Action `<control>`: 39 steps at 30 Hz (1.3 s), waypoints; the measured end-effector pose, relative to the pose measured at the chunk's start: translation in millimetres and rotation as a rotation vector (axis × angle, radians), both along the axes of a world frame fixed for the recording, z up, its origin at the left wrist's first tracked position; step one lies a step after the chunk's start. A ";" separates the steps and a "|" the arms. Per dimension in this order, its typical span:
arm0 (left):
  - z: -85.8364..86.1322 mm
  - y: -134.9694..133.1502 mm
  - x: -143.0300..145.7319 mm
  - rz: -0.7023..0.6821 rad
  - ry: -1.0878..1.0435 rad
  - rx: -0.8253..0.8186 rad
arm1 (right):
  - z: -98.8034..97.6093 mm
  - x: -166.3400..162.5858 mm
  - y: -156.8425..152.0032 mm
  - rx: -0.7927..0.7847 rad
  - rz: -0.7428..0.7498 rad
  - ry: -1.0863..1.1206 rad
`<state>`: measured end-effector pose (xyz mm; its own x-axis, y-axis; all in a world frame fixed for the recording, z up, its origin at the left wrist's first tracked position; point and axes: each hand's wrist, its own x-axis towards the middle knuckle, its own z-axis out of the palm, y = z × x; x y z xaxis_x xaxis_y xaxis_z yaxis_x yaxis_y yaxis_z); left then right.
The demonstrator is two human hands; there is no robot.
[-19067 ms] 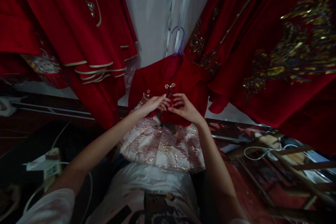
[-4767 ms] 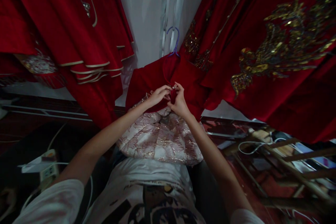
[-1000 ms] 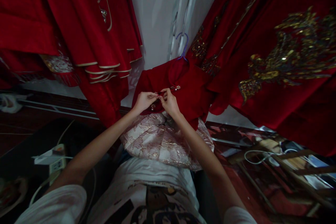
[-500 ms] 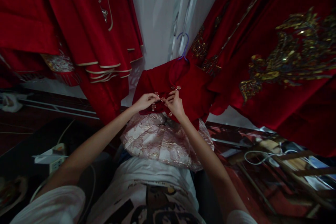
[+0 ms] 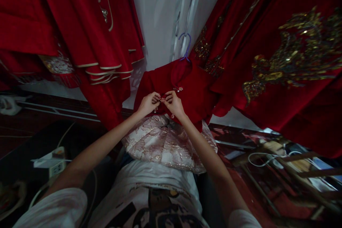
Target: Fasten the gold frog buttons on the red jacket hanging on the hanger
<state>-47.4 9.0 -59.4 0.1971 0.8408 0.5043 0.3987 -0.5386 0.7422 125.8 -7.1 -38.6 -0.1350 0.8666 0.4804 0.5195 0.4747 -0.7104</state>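
A red garment hangs in front of me on a purple hanger. Small flower-like beaded fasteners run along its front, one beaded fastener near the collar and others lower down. My left hand is closed, thumb and fingers pinching a beaded fastener at the garment's opening. From the other side my right hand pinches the same small piece, its fingertips almost meeting the left ones. The fingers hide most of that piece. Below the garment, a pale pink and gold brocade cloth covers my lap.
Red garments with pale trim hang at left, and a red garment with gold sequin embroidery at right. A power strip lies on a dark surface at lower left. A wooden frame with a white cable stands at lower right.
My hands have drawn closer together around the beaded fastener, the fingers curling more. The right hand has shifted slightly left, and the whole view has moved slightly.
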 end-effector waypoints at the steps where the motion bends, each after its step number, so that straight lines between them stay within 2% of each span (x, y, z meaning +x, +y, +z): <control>1: 0.9 -1.5 1.0 0.013 0.006 0.019 | -0.7 -0.8 1.4 0.004 -0.003 -0.003; 5: 3.4 -2.5 2.1 0.053 -0.039 0.006 | -0.2 -1.3 2.8 0.018 -0.015 -0.012; 12: 4.5 0.5 -2.2 -0.017 -0.112 -0.089 | -0.1 -4.3 3.2 0.053 -0.033 -0.001; 21: 2.6 6.0 -1.8 0.017 -0.184 -0.077 | -0.3 -9.6 4.8 0.135 -0.021 0.016; 26: 4.2 7.3 -6.3 -0.033 -0.168 -0.082 | 1.3 -10.0 6.0 0.153 -0.018 0.046; 29: -2.0 6.9 -9.0 -0.051 -0.117 -0.075 | 2.0 -4.9 0.7 0.077 0.017 0.077; 33: -15.9 -1.2 -18.2 0.005 -0.010 -0.086 | 0.1 15.0 -16.8 -0.069 0.119 0.089; 37: -22.0 -19.0 -34.7 -0.110 0.246 -0.086 | -6.6 41.6 -35.5 -0.178 0.135 -0.006; 39: -22.4 -28.1 -40.5 -0.135 0.302 -0.096 | -11.3 51.5 -40.6 -0.245 0.157 -0.113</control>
<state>-87.9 -19.0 -81.8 0.4379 0.8379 0.3258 0.5386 -0.5347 0.6512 177.3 -47.7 -49.9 -0.3172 0.9190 0.2343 0.5357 0.3775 -0.7554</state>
